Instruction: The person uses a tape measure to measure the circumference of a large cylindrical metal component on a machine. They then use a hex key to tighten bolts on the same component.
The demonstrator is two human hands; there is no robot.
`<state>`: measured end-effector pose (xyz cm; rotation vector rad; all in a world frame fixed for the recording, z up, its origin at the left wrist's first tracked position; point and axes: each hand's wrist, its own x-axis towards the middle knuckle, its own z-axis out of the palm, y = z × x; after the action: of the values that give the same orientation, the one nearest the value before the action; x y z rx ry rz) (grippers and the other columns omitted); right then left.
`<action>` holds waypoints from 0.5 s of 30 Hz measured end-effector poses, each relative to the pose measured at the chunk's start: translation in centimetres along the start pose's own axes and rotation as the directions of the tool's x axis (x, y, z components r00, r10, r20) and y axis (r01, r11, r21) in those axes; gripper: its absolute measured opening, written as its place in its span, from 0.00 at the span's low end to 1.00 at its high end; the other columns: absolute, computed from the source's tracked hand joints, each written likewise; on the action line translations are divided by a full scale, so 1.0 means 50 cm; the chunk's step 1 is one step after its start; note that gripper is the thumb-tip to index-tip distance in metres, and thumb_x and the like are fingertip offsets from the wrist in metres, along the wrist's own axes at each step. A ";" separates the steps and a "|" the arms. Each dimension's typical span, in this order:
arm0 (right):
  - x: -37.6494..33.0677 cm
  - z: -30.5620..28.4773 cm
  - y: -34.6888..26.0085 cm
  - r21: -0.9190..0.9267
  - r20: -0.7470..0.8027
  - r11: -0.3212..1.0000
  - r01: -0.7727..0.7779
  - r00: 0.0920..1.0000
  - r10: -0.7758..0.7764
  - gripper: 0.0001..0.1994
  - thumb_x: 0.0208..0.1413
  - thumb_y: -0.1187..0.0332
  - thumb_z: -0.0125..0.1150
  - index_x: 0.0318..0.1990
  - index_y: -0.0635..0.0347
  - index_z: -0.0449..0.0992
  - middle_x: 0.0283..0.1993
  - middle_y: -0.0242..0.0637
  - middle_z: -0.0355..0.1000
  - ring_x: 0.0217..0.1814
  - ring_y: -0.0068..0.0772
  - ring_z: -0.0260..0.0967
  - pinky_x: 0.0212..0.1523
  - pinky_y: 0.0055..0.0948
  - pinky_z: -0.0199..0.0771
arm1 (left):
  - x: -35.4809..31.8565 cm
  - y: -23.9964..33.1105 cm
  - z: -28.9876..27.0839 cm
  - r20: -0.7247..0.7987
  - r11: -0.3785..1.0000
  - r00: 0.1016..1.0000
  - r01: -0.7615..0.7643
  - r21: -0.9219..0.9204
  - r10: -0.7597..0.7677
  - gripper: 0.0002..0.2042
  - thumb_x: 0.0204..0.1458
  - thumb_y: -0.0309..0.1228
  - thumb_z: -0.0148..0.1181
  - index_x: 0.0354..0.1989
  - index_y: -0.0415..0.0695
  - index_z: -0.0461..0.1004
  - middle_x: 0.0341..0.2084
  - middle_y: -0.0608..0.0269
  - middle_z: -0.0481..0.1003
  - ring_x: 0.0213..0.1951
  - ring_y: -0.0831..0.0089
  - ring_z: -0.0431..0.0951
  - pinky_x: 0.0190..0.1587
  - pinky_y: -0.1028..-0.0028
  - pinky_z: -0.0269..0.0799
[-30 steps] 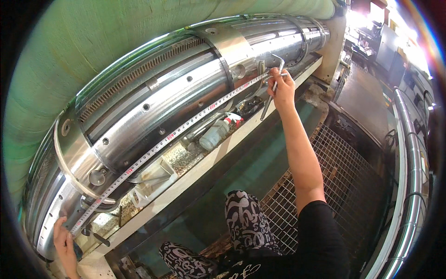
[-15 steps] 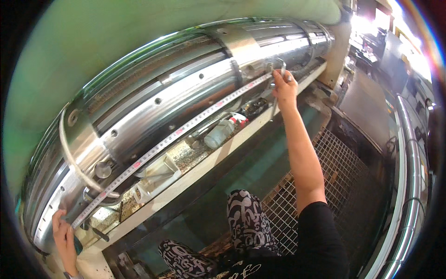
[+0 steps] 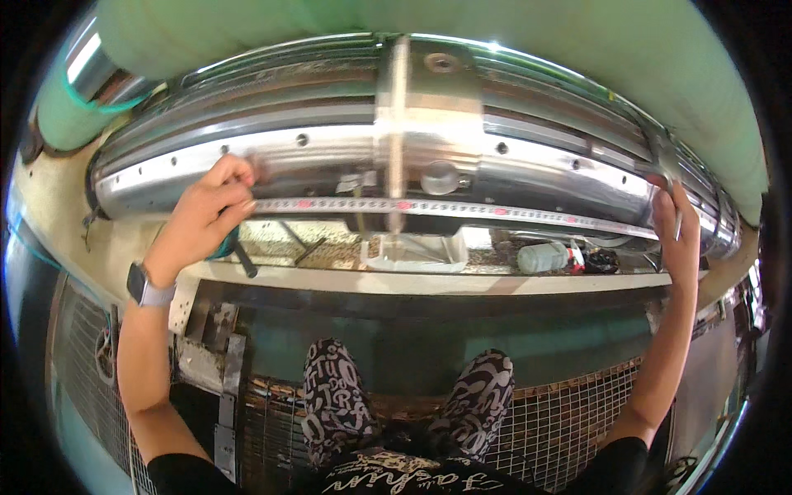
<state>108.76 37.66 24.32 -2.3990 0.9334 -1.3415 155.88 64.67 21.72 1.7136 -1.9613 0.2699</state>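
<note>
A tape measure's white blade (image 3: 450,208) with red marks stretches nearly level along the front of a shiny metal roller (image 3: 272,148) with a row of holes. At the blade's left end, my left hand (image 3: 202,213) has its fingers curled around the tape measure, whose teal case (image 3: 224,246) partly shows below the palm. My right hand (image 3: 678,227) closes at the other end of the blade, against the roller's right part. A thin, shiny metal rod (image 3: 678,224) is also in its fingers; its kind is unclear.
Under the blade, a ledge holds a white plastic tray (image 3: 417,254), a spray bottle (image 3: 544,257) with a red-and-white head and a dark-handled tool (image 3: 245,260). Large green rollers (image 3: 569,41) run above. Metal grating (image 3: 561,421) lies near my legs.
My view has swung left and levelled, so the blade lies nearly horizontal and my left forearm shows. Both hands stay at the blade's two ends.
</note>
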 end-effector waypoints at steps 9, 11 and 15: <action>0.168 0.212 -0.256 -0.144 0.337 0.888 0.436 0.866 -0.370 0.08 0.58 0.66 0.50 0.39 0.61 0.64 0.29 0.53 0.66 0.30 0.55 0.60 0.35 0.36 0.65 | -0.018 -0.027 -0.007 0.046 0.998 0.999 0.014 -0.069 -0.011 0.07 0.47 0.23 0.55 0.22 0.34 0.65 0.34 0.58 0.62 0.31 0.65 0.65 0.36 0.72 0.62; 0.196 0.246 -0.258 -0.145 0.336 0.856 0.496 0.839 -0.429 0.09 0.58 0.65 0.50 0.38 0.61 0.64 0.27 0.55 0.67 0.29 0.59 0.62 0.33 0.41 0.65 | -0.019 -0.028 -0.009 0.045 0.998 0.999 0.012 -0.060 -0.009 0.06 0.47 0.22 0.55 0.22 0.34 0.66 0.34 0.58 0.62 0.32 0.66 0.65 0.36 0.72 0.62; 0.230 0.276 -0.271 -0.269 0.284 0.791 0.549 0.830 -0.480 0.09 0.57 0.64 0.51 0.37 0.61 0.65 0.25 0.55 0.68 0.31 0.62 0.65 0.30 0.48 0.64 | -0.019 -0.025 -0.003 0.032 1.000 0.999 0.018 -0.005 -0.017 0.06 0.46 0.22 0.56 0.22 0.34 0.67 0.35 0.56 0.63 0.34 0.62 0.68 0.37 0.69 0.64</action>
<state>130.12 39.43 31.14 -3.1611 0.4888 -1.1150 157.19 65.32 21.15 1.7410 -1.9669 0.2320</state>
